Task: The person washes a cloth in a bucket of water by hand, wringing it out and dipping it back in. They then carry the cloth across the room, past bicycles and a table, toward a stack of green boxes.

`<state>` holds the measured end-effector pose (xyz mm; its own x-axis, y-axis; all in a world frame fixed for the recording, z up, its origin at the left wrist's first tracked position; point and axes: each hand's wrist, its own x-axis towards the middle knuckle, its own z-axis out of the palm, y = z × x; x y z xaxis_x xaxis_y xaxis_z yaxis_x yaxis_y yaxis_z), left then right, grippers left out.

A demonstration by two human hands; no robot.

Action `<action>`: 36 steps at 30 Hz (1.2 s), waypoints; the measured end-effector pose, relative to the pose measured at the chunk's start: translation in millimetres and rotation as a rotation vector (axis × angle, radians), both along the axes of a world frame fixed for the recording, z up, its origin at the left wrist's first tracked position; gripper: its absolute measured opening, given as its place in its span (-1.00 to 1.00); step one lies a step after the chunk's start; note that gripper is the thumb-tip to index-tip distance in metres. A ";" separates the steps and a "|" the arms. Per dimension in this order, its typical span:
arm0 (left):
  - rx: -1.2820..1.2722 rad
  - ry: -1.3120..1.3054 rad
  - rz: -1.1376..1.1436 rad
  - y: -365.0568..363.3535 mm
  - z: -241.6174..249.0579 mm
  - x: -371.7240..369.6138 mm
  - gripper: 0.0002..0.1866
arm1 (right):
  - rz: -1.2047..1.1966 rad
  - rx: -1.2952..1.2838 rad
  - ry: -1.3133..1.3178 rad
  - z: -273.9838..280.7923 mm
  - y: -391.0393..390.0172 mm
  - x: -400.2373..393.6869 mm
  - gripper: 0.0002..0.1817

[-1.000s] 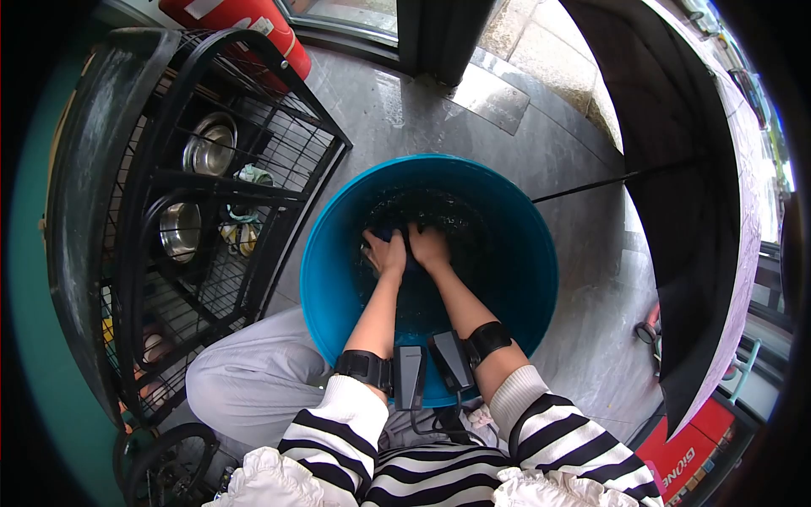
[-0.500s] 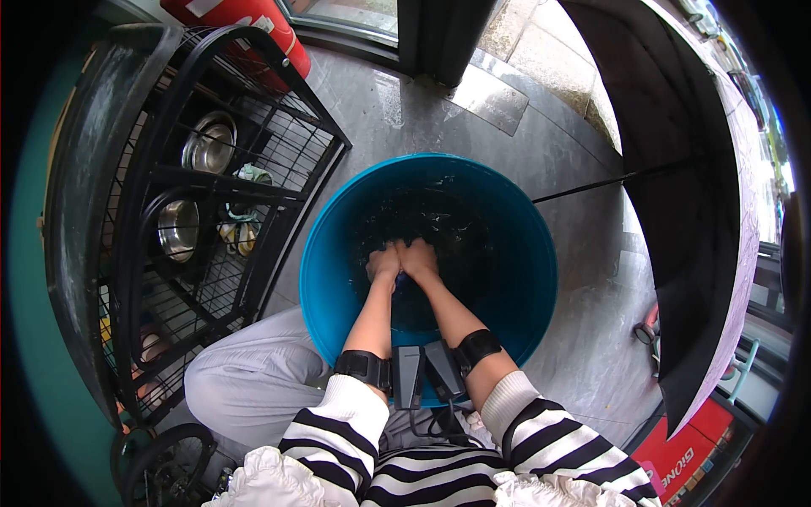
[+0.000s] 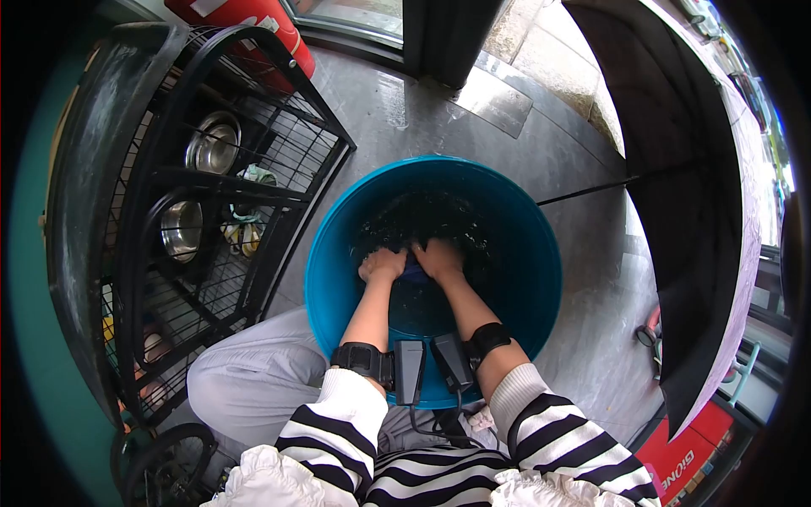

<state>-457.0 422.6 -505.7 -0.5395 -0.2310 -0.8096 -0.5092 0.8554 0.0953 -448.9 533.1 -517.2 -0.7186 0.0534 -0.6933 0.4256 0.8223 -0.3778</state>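
A large blue tub [image 3: 541,253] holds dark water, and both my hands are down in it. Between them a dark blue cloth [image 3: 412,270] shows in part; the rest of it is lost in the dark water. My left hand [image 3: 383,264] is closed on the left side of this cloth. On the other side my right hand [image 3: 439,258] grips it, thumb towards the left hand, with the fingertips hidden below the surface. Black straps with grey boxes sit on both forearms.
To the left stands a black wire rack [image 3: 253,198] with metal bowls [image 3: 213,144] inside. An open black umbrella [image 3: 676,186] lies at the right, its shaft reaching towards the tub. A red box [image 3: 688,448] is at lower right, a red cylinder [image 3: 279,42] at upper left.
My hands have moved apart from being pressed together; the right one has shifted to the right. More of the dark blue cloth now shows between them.
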 end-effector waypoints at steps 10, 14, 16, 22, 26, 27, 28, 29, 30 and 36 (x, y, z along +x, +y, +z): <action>0.448 0.228 0.599 11.9 -52.5 22.0 -0.55 | -0.568 -0.339 0.023 -39.8 -22.3 12.6 -0.41; 0.408 0.336 0.502 16.4 -37.1 14.3 -0.65 | -0.550 -0.220 0.084 -44.1 -23.3 9.9 -0.50; 0.276 0.423 0.471 19.9 -36.7 12.8 -0.67 | -0.529 -0.137 0.136 -38.9 -22.4 8.0 -0.57; 0.314 0.419 0.488 16.2 -38.7 11.6 -0.65 | -0.568 -0.099 0.134 -34.5 -27.3 6.5 -0.61; 0.268 0.346 0.512 17.3 -43.9 15.3 -0.62 | -0.375 -0.156 0.144 -53.1 -14.9 5.6 -0.61; 0.330 0.306 0.596 15.2 -63.3 18.9 -0.61 | -0.275 -0.119 0.136 -47.3 -9.3 1.9 -0.61; 0.392 0.267 0.678 13.3 -62.6 17.8 -0.60 | -0.175 -0.084 0.130 -40.6 -4.9 -2.1 -0.61; 0.387 0.269 0.676 13.0 -61.7 17.8 -0.60 | -0.176 -0.088 0.130 -33.8 0.0 -5.7 -0.61; 0.277 0.268 0.777 17.4 -39.9 13.3 -0.57 | -0.184 0.002 0.139 -27.9 5.7 -8.6 -0.61; 0.579 0.227 1.549 6.4 -105.5 17.6 -0.44 | -0.708 0.020 0.156 -71.0 2.0 -0.5 -0.56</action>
